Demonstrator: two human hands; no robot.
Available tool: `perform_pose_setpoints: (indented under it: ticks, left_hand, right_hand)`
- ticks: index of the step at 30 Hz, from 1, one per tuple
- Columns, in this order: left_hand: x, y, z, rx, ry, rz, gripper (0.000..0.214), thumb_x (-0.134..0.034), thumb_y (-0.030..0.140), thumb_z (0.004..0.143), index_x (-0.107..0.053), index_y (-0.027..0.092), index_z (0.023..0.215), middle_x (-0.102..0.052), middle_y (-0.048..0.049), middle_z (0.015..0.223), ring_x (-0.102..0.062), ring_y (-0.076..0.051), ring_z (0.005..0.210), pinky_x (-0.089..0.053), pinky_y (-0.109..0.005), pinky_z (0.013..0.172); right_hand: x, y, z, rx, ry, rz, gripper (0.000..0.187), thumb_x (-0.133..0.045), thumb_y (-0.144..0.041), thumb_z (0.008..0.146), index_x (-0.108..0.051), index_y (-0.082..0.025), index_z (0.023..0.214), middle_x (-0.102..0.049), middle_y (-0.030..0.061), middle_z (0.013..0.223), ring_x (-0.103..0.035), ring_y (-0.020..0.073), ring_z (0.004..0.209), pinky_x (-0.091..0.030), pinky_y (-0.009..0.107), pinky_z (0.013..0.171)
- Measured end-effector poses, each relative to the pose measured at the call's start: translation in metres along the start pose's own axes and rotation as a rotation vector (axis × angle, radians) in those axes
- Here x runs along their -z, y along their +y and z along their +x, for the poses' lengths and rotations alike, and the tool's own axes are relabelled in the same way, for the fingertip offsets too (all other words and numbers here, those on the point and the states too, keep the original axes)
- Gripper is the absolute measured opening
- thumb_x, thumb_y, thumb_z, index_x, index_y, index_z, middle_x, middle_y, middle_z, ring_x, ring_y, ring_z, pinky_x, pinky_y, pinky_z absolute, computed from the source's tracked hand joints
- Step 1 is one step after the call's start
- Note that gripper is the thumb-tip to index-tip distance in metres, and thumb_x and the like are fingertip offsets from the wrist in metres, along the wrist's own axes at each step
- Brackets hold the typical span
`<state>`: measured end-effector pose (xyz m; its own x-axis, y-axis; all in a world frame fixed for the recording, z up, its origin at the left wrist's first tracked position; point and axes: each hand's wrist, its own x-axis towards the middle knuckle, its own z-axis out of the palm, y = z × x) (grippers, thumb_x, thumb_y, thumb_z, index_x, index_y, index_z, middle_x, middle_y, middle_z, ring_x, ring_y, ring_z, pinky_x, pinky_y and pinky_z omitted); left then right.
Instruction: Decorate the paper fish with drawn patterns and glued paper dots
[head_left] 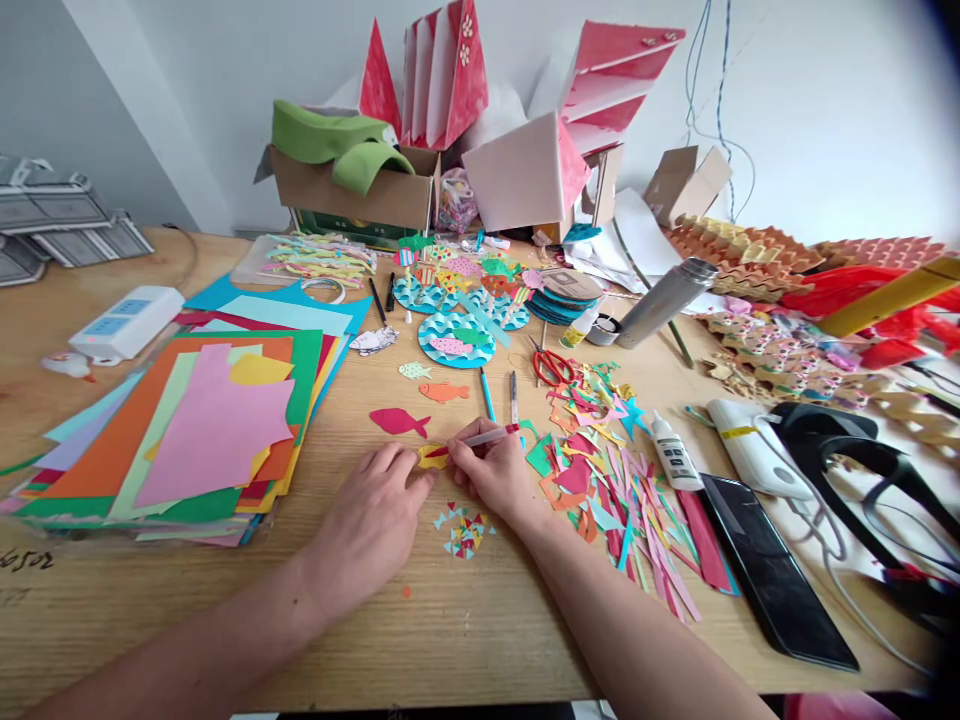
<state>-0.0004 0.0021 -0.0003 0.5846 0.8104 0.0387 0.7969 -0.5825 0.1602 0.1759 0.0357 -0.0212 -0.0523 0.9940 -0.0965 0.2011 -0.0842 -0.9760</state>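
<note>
Wooden table point(420, 650), cluttered craft bench. Right hand point(487, 470) pinches a slim pen point(480, 437) narrowly, tip at a yellow paper cutout point(433, 456) — left hand point(371, 530) lies flat, fingers against its edge. Paper scraps point(600, 500) to the right — beyond, a red paper fish point(397, 423), red scissors point(553, 366), cardboard boxes point(352, 190).

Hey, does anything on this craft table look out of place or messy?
Yes: a heap of cut coloured paper scraps lies strewn across the wooden table, right of the hands, and small triangular paper bits sit scattered just below them, loose rather than arranged.
</note>
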Motion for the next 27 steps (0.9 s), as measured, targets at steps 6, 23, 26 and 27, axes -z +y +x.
perform_pose_setpoints:
  ticks: [6, 23, 26, 27]
  left_hand:
    - [0.0003, 0.0003, 0.0002, -0.002, -0.004, -0.014, 0.04, -0.046, 0.005, 0.086, -0.068, 0.014, 0.118, -0.063, -0.0139, 0.112, -0.052, -0.029, 0.112, -0.049, -0.048, 0.098]
    - [0.0011, 0.0014, 0.0003, 0.014, -0.021, -0.025, 0.038, -0.046, 0.006, 0.086, -0.068, 0.016, 0.116, -0.062, -0.013, 0.112, -0.052, -0.029, 0.112, -0.049, -0.048, 0.097]
    - [0.0013, 0.0014, 0.0004, 0.016, -0.019, -0.024, 0.037, -0.046, 0.006, 0.086, -0.068, 0.016, 0.115, -0.062, -0.0128, 0.113, -0.052, -0.029, 0.112, -0.049, -0.048, 0.097]
    - [0.0016, 0.0015, 0.0004, 0.016, -0.018, -0.026, 0.037, -0.046, 0.007, 0.086, -0.068, 0.016, 0.115, -0.062, -0.0128, 0.113, -0.052, -0.029, 0.112, -0.049, -0.048, 0.097]
  right_hand:
    - [0.0005, -0.001, -0.0008, 0.003, 0.007, -0.028, 0.018, -0.062, -0.035, 0.078, -0.055, -0.02, 0.072, -0.056, -0.0033, 0.046, -0.046, 0.0092, 0.037, -0.033, 0.019, 0.036]
    - [0.0008, -0.0026, -0.0011, 0.023, -0.031, -0.042, 0.014, -0.06, -0.031, 0.075, -0.053, -0.02, 0.068, -0.055, -0.0034, 0.047, -0.045, 0.009, 0.038, -0.033, 0.02, 0.037]
    - [0.0003, -0.0017, -0.0007, 0.024, -0.021, -0.027, 0.014, -0.06, -0.031, 0.075, -0.054, -0.02, 0.07, -0.056, -0.0029, 0.047, -0.047, 0.0097, 0.038, -0.034, 0.02, 0.037]
    - [0.0002, -0.0017, -0.0008, 0.022, -0.018, -0.027, 0.014, -0.06, -0.032, 0.075, -0.054, -0.02, 0.07, -0.056, -0.0029, 0.047, -0.047, 0.0098, 0.038, -0.034, 0.02, 0.037]
